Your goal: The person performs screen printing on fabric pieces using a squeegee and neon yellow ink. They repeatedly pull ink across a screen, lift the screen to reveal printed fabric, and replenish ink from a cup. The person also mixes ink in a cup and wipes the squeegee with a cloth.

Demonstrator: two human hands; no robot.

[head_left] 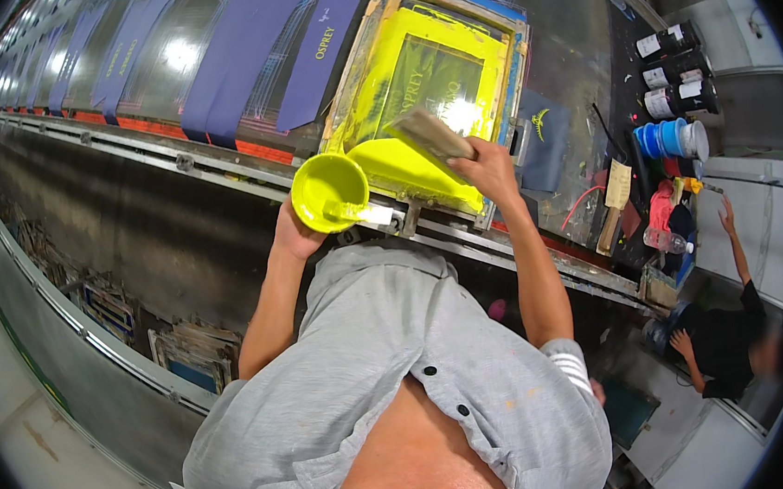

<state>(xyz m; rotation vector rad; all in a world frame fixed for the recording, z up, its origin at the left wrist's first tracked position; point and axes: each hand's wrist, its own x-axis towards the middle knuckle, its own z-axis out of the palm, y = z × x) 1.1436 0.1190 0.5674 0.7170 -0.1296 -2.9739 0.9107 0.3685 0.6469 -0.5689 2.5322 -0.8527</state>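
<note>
While gripping squeegee (428, 135) in right fingers (472, 165), yellow cup (299, 187) in left fingers (292, 233), could spill ink (332, 199) by overtilting.

Your light is strong over the yellow-smeared frame (486, 50), with white glare on its lower right part. Left of the frame, lamp reflections, apparently from overhead, burn out on your glossy desk (181, 52); lower left of it, the gap (117, 194) sinks into shadow. Far right of the frame, you see a person (730, 336) blurred at the head. Toward the black fisheye rim surrounding the frame, straight edges bend.
</note>
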